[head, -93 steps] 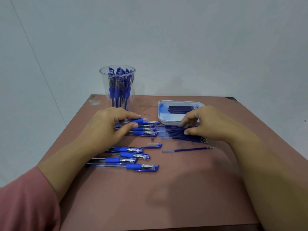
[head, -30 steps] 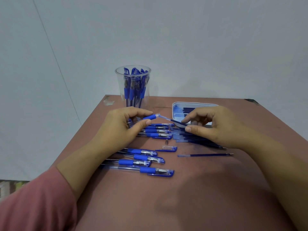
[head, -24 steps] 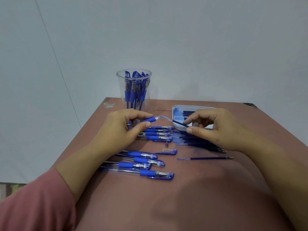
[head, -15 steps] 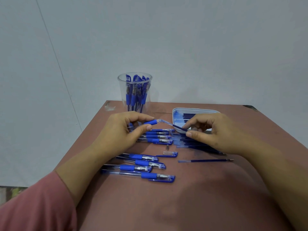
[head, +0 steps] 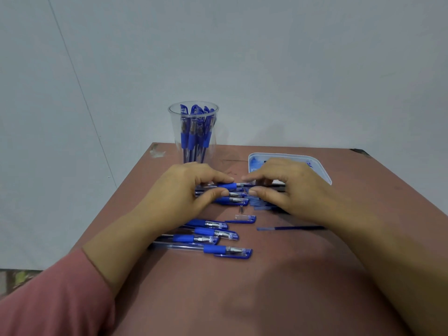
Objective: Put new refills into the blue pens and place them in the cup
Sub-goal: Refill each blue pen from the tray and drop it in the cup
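left hand: fingers curled, thumb and index pinch a blue pen by its grip, pen lying level. right hand pinches a refill at the pen's front end, at its 3 o'clock. On the surface: cup with pens at 11 o'clock, tray at 1. loose pens, a cap and a spare refill lie at 6 o'clock of the hands.

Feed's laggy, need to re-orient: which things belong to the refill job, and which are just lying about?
Job: blue pen in left hand; refill pinched by right hand; clear cup; pens on table; refill pile; white tray.
Lying about, probably: loose cap; lone refill; pale scrap at table corner.
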Tool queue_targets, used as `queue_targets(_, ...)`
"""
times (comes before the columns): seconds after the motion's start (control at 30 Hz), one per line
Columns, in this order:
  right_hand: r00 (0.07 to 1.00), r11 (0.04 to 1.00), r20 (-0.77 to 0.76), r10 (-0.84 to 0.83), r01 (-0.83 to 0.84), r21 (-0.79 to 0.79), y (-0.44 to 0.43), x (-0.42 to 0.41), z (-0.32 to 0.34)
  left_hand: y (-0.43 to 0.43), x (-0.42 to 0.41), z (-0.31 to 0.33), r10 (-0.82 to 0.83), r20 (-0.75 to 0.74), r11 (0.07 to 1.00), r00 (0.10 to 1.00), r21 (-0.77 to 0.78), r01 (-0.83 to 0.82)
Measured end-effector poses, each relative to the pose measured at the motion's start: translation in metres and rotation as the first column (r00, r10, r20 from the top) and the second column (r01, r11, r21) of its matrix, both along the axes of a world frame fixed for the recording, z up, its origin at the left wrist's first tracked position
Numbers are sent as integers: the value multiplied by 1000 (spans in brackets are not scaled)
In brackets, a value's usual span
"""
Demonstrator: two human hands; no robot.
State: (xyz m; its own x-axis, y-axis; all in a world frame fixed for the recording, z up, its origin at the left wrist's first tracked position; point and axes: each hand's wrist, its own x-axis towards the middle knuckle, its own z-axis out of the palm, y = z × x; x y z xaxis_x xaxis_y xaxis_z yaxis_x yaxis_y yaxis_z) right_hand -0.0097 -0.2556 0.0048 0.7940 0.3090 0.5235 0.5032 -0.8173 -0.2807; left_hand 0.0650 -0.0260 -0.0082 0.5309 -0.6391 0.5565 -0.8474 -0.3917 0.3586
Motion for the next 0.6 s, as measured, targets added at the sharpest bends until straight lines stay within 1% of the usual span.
queue_targets(0.13,998,993,-1,-66,66,99,-9,-5,3,3,2,0,24,5,999,1000,-21,-24)
queue_targets(0.2,998,992,-14,-67,68,110,-10,-5,2,3,2,0,23,10,999,1000,-23,-23)
queue_targets(0.37,996,994,-86,4,6,113,4,-5,1,2,3,-1,16,12,1000,1000,-16,-16)
queue_targets(0.43,995,992,-98,-8,20,126,2,-6,1,2,3,-2,17,6,999,1000,-28,-17)
queue_targets(0.53,996,978,-72,-61,74,196,-4,-7,0,2,4,-2,22,-4,999,1000,-31,-23)
queue_targets(0.6,994,974,-74,-78,91,207,-2,-6,0,3,4,-2,20,-9,999,1000,-30,-20)
